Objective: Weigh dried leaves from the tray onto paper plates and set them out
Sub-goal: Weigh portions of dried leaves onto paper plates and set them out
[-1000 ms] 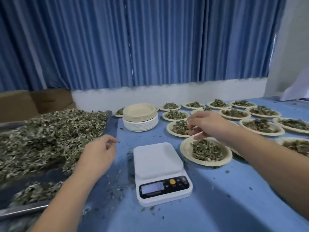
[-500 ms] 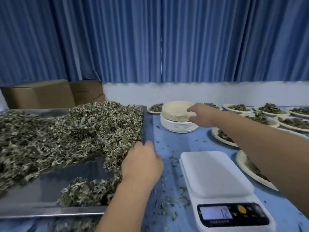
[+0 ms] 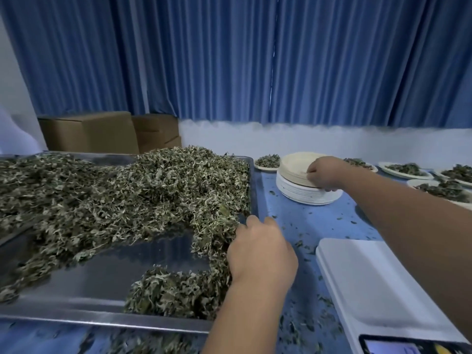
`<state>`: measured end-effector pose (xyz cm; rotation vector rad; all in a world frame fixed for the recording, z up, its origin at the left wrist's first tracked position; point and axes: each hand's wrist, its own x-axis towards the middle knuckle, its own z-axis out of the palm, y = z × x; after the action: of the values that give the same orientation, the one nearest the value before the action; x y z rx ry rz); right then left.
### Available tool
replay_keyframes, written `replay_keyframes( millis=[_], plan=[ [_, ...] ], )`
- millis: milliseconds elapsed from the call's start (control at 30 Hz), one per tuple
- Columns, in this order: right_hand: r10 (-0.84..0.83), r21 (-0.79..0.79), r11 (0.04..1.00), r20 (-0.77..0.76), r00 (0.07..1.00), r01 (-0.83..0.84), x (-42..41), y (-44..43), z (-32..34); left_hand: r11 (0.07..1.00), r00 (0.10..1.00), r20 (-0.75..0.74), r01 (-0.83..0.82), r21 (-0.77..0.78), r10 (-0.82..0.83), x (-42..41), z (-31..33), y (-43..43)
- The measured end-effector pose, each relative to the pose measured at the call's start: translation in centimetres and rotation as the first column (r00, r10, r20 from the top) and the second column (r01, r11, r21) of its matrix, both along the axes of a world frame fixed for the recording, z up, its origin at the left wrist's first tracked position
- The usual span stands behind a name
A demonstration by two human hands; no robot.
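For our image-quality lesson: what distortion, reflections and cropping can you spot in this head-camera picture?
Head view: wide-angle lens fans the curtain folds outward toward the top. Head view: the bare metal tray gives dull, dark reflections, no harsh glare. Head view: the scale is cut off at the lower right corner.
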<state>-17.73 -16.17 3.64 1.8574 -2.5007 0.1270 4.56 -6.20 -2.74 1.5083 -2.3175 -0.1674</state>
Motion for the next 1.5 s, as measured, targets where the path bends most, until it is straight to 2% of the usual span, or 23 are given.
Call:
replay_keyframes(
  millis=[533, 767, 933, 1133, 1333, 1500],
  plan=[
    [-0.055, -0.124, 0.989, 0.226, 0.973, 0.084, -2.0, -0.4, 1.2, 1.000, 1.000, 0.000, 0.008, 0.018, -0.008, 0.0, 0.1, 0.0],
    [-0.007, -0.296, 0.953, 0.173, 0.985, 0.059, -2.1, 1.1, 1.9, 1.000, 1.000, 0.013, 0.011, 0.026, -0.011, 0.0, 0.1, 0.0],
    [0.103, -0.355, 0.933, 0.088, 0.991, -0.066, -1.3, 5.2, 0.7, 1.000, 1.000, 0.010, 0.014, 0.014, -0.014, 0.0, 0.1, -0.1],
    [0.253, -0.475, 0.865, 0.134, 0.958, -0.162, -0.2, 14.1, -0.9, 1.000, 1.000, 0.024, 0.008, -0.001, -0.008, 0.0, 0.1, 0.2],
    [0.348, -0.457, 0.862, 0.224, 0.910, -0.217, -0.1, 22.9, -2.7, 0.999, 1.000, 0.014, 0.000, -0.050, 0.000, 0.2, 0.1, 0.8],
    [0.407, -0.444, 0.854, 0.245, 0.880, -0.271, -0.7, 26.1, -4.5, 0.992, 0.998, -0.036, -0.064, -0.109, 0.060, 1.3, 0.6, 2.1]
  ],
)
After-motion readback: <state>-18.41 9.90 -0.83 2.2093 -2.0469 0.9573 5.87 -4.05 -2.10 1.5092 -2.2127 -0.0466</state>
